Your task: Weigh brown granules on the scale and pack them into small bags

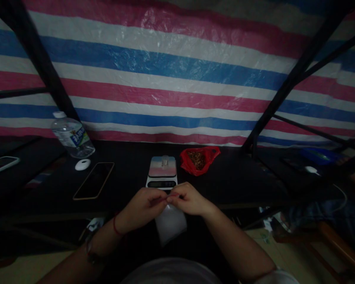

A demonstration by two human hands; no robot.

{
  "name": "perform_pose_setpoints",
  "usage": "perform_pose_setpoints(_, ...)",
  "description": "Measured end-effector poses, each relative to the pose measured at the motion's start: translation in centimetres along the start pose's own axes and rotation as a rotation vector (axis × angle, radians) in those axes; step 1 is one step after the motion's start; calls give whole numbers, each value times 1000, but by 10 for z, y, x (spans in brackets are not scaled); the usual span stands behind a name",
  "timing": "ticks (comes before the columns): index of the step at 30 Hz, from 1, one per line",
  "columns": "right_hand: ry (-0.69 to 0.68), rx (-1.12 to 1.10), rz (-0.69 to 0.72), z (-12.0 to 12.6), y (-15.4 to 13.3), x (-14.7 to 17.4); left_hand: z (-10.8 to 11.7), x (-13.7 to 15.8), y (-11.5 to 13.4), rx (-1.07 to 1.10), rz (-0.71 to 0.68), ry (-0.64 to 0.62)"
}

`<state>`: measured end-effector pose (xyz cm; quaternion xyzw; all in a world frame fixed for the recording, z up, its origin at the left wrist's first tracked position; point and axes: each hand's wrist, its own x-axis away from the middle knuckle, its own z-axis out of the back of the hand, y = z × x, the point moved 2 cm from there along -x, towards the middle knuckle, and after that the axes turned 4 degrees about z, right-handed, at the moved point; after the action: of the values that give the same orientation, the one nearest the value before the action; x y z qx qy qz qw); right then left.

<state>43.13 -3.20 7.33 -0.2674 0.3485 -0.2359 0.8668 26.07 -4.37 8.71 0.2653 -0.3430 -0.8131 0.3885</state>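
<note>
The left hand (144, 205) and right hand (189, 199) meet just beyond the front edge of the black worktop (242, 181), around its middle. Each grip is closed, thumb against fingers, pinching the reddish top strip of a small, translucent whitish plastic bag (170, 225); the bag hangs below the hands, in front of that edge.

Just behind them, near the front edge, sits a white digital kitchen scale (157, 170) bearing a small, shiny cylindrical object (165, 161). To its right, toward the back edge, an open red plastic bag (206, 158) holds brown, grainy material (197, 159). A dark, gold-rimmed smartphone (94, 181) lies toward the left, and a clear plastic bottle (73, 138) stands near the back edge.
</note>
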Motion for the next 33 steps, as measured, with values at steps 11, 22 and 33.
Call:
perform_pose_setpoints(11,64,60,68,8,-10,-1,-2,-2,-2,284,102,-76)
perform_pose_setpoints(22,214,-42,-61,7,0,0,2,2,-11,442,265,49)
perform_pose_setpoints(33,181,-152,-160,4,6,1,14,2,-1,120,87,97)
